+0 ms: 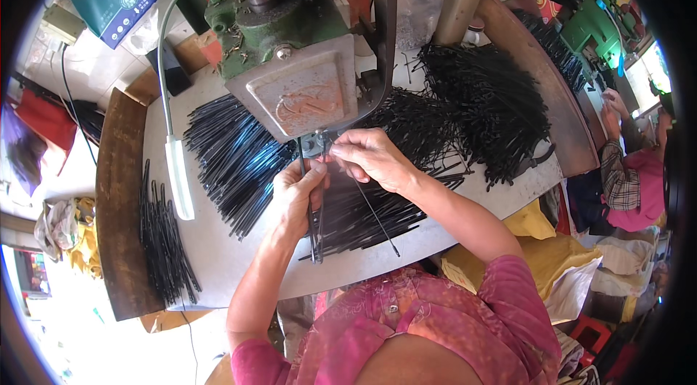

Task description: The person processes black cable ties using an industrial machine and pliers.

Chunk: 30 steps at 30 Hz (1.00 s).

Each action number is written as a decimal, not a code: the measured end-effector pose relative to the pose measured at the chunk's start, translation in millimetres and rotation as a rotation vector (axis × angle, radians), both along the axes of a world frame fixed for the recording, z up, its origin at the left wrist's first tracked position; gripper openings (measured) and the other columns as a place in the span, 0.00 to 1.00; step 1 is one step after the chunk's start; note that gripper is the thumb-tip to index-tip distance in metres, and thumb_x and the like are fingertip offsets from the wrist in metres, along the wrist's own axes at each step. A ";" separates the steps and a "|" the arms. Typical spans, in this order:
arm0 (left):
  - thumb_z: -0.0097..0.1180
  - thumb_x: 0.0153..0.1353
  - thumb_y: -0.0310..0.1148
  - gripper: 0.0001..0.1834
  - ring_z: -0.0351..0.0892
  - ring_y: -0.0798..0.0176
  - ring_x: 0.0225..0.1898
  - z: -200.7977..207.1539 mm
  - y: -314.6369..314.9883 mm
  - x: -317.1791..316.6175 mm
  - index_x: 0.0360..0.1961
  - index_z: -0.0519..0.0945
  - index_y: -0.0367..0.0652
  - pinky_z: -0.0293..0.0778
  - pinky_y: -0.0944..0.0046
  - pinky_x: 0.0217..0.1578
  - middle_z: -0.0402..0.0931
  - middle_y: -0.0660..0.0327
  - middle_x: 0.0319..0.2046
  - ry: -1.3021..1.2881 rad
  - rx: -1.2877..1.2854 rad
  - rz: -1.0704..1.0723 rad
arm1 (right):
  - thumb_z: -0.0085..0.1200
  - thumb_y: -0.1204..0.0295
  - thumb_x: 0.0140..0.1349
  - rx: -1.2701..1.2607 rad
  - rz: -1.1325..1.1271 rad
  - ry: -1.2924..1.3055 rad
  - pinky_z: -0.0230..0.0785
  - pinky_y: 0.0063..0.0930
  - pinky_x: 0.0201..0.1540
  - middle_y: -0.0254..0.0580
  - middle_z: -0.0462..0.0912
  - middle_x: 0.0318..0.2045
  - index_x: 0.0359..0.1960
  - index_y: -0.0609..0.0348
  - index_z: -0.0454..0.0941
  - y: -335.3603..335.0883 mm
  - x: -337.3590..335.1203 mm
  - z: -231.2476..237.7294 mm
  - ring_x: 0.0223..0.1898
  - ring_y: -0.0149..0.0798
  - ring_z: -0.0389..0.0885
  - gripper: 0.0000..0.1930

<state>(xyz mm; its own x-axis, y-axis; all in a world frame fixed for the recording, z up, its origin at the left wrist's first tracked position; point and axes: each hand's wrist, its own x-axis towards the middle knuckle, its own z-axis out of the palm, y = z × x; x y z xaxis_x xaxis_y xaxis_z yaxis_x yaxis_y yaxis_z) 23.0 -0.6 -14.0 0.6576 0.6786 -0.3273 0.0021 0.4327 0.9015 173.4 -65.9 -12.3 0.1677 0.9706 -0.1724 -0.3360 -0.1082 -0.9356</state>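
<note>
My left hand (296, 195) is closed round a few thin black rods (314, 229), which hang down past the palm toward the table's near edge. Close beside it, just under the head of a green press (279, 36), my right hand (374, 157) pinches another thin black rod (377, 216) that slants down to the right. Both sets of fingertips meet at the small metal tooling (316, 142) below the press's grey cover plate (298, 94). The fingers partly hide the rod ends there.
Black rods lie in a bundle left of the press (236, 160), with a smaller row (165, 240) by the table's left wall (123, 211). A large black heap (486, 102) fills the right side. A lit tube lamp (180, 180) hangs left; a bottle (460, 3) stands behind. Another person (632, 181) sits far right.
</note>
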 end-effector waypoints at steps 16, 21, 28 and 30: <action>0.52 0.55 0.29 0.05 0.58 0.79 0.11 -12.3 -3.4 16.7 0.24 0.72 0.40 0.52 0.80 0.09 0.69 0.65 0.17 -0.031 0.038 0.187 | 0.44 0.72 0.59 0.057 -0.059 -0.069 0.51 0.12 0.12 0.30 0.68 0.13 0.26 0.65 0.73 9.5 -9.1 -10.2 0.12 0.19 0.61 0.09; 0.52 0.54 0.28 0.04 0.58 0.79 0.10 -13.6 -1.5 18.8 0.25 0.72 0.39 0.53 0.79 0.08 0.69 0.64 0.16 -0.030 0.047 0.209 | 0.44 0.72 0.59 0.039 -0.064 -0.105 0.51 0.13 0.12 0.31 0.69 0.13 0.27 0.66 0.73 10.1 -9.5 -8.5 0.12 0.19 0.61 0.09; 0.56 0.49 0.25 0.10 0.58 0.77 0.11 -3.7 -0.7 18.8 0.29 0.66 0.41 0.52 0.77 0.08 0.69 0.62 0.17 0.000 -0.009 0.260 | 0.46 0.71 0.59 -0.038 -0.058 -0.198 0.59 0.13 0.13 0.36 0.74 0.20 0.31 0.67 0.73 0.2 -1.2 -5.9 0.15 0.22 0.69 0.09; 0.55 0.49 0.25 0.11 0.59 0.76 0.10 -3.4 0.7 17.2 0.30 0.66 0.40 0.52 0.77 0.08 0.69 0.61 0.17 0.004 0.003 0.242 | 0.46 0.71 0.58 -0.059 -0.075 -0.238 0.61 0.13 0.14 0.37 0.75 0.21 0.32 0.66 0.73 -6.1 8.4 -1.5 0.16 0.23 0.71 0.09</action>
<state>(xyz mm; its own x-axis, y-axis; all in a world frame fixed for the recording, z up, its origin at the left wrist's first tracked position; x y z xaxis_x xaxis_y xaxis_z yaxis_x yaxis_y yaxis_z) 40.2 0.1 -17.4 0.4742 0.8175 -0.3270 -0.0979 0.4180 0.9031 181.8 -71.9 -13.8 0.2814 0.9435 -0.1751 -0.1164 -0.1475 -0.9822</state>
